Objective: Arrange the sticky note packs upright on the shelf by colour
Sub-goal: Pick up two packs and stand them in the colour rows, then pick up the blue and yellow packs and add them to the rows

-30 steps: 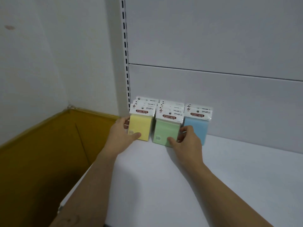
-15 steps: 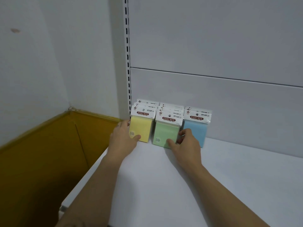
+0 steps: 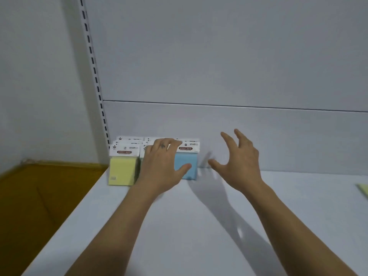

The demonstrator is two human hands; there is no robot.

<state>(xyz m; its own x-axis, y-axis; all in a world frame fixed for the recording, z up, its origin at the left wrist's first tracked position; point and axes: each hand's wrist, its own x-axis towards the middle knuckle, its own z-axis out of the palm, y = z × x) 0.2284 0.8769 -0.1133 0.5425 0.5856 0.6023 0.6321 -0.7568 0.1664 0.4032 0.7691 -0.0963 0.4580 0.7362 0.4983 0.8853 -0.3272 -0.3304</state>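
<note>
Shop display bay. A white slotted upright runs up the far left, beside plain white back panels joined at a horizontal seam. A white shelf projects toward the viewer. At its far left corner, sticky note packs with printed header cards stand in rows, yellow left and blue right, filed one behind another. A brown cardboard box sits open at near left, beside the shelf.
</note>
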